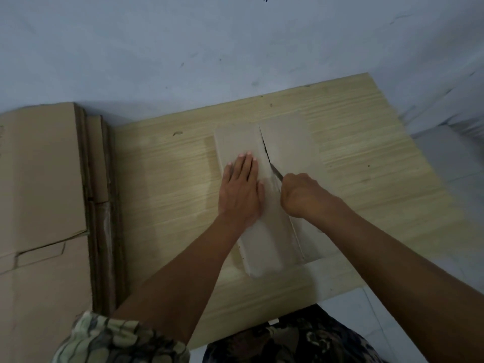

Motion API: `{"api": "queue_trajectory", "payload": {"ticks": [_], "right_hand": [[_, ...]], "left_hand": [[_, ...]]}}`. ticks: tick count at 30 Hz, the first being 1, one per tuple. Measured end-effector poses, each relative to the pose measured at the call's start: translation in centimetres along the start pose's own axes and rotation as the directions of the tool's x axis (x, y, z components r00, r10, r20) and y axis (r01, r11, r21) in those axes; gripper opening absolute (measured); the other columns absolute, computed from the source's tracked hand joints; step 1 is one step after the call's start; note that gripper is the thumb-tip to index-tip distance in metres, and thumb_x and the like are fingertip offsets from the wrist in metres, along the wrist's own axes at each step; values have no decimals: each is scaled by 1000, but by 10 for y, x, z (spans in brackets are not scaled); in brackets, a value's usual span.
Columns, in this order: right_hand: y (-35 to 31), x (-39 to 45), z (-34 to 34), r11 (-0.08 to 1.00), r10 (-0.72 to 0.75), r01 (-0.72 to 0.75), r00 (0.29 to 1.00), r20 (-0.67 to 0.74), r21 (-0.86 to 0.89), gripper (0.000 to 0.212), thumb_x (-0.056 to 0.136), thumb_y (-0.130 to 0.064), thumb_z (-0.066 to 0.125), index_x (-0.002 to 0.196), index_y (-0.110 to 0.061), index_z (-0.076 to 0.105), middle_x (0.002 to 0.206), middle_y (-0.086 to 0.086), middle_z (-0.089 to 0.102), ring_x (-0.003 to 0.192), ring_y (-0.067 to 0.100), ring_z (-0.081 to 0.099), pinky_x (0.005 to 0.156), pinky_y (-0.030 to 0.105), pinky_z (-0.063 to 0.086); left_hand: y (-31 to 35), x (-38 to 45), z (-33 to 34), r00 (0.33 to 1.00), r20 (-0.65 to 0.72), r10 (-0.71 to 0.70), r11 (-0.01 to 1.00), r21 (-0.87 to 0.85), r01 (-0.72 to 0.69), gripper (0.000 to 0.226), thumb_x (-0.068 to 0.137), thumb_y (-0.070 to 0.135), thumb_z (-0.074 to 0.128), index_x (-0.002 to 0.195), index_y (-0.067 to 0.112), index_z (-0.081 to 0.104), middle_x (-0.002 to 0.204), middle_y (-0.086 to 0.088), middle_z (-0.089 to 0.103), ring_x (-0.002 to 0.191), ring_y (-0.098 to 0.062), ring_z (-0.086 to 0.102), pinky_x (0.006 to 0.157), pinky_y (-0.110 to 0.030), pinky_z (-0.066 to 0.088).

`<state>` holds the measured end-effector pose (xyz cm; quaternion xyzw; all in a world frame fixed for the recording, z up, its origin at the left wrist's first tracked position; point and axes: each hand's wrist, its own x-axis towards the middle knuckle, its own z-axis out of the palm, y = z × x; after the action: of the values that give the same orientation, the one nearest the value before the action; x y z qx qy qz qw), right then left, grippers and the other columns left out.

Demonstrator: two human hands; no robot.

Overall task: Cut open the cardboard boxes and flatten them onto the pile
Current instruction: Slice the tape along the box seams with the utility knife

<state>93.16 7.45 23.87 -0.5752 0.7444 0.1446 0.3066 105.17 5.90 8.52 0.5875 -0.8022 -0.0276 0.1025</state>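
A small brown cardboard box [285, 142] lies on a pale wooden board [167, 195]. Its top seam is split open along the far half. My left hand [242, 191] presses flat on the left top flap, fingers together. My right hand [301, 193] is clenched around a knife [276, 172], whose thin blade sticks into the seam just ahead of my knuckles. The knife's handle is hidden in my fist. A pile of flattened cardboard [42, 179] lies to the left of the board.
The board sits on a grey floor [235, 48], with a white tiled area [445, 158] at the right. My patterned clothing [288, 341] fills the bottom edge. Bare board shows between the box and the pile.
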Motion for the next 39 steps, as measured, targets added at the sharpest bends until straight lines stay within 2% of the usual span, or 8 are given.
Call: {"api": "queue_trajectory", "payload": {"ticks": [7, 16, 20, 25, 31, 35, 39], "right_hand": [[2, -1, 10, 999, -32, 33, 999, -20, 20, 33, 103, -15, 44, 132, -3, 54, 138, 21, 50, 128, 37, 52, 101, 36, 43], [4, 1, 1, 994, 73, -78, 995, 61, 79, 37, 95, -3, 48, 132, 1, 52, 136, 26, 53, 118, 40, 61, 93, 39, 51], [7, -6, 5, 994, 71, -74, 997, 43, 81, 38, 96, -3, 49, 134, 0, 52, 140, 24, 49, 126, 39, 55, 96, 36, 48], [16, -22, 18, 991, 92, -99, 993, 79, 92, 37, 100, -9, 49, 136, 0, 52, 142, 22, 49, 129, 37, 53, 99, 35, 46], [18, -16, 19, 988, 90, -94, 995, 38, 125, 38, 98, -7, 49, 136, -2, 51, 143, 23, 47, 127, 39, 55, 102, 42, 50], [22, -16, 18, 991, 45, -50, 998, 37, 124, 39, 97, -8, 50, 135, -2, 51, 141, 24, 48, 123, 40, 57, 101, 44, 51], [24, -23, 14, 996, 14, -18, 998, 55, 83, 42, 93, -1, 58, 134, 2, 48, 138, 27, 50, 123, 41, 57, 99, 44, 49]], "left_hand": [[1, -1, -1, 998, -49, 24, 999, -34, -26, 60, 103, 36, 29, 150, 2, 44, 159, -15, 39, 150, -29, 32, 123, -48, 22], [1, 1, 4, 998, -31, 54, 998, -26, -55, 62, 104, 38, 25, 153, 3, 40, 161, -14, 36, 152, -29, 28, 123, -49, 21], [3, 2, 4, 998, -29, 59, 998, -24, -59, 62, 104, 38, 25, 154, 3, 39, 162, -13, 35, 152, -28, 28, 123, -48, 21], [3, 3, 3, 998, -17, 59, 998, -29, -59, 62, 102, 36, 29, 152, 2, 41, 160, -15, 37, 151, -29, 31, 123, -49, 23], [9, -10, -4, 996, -28, 85, 996, -30, -86, 58, 99, 31, 32, 141, -1, 54, 152, -19, 48, 145, -34, 40, 119, -54, 31], [25, -62, -5, 992, 35, 121, 992, -51, -119, 68, 97, 41, 33, 151, 0, 41, 160, -20, 34, 152, -32, 25, 123, -55, 20], [31, -66, -6, 997, 10, 80, 996, -32, -80, 69, 99, 45, 32, 154, 4, 39, 162, -15, 33, 153, -28, 25, 124, -51, 18]]}}
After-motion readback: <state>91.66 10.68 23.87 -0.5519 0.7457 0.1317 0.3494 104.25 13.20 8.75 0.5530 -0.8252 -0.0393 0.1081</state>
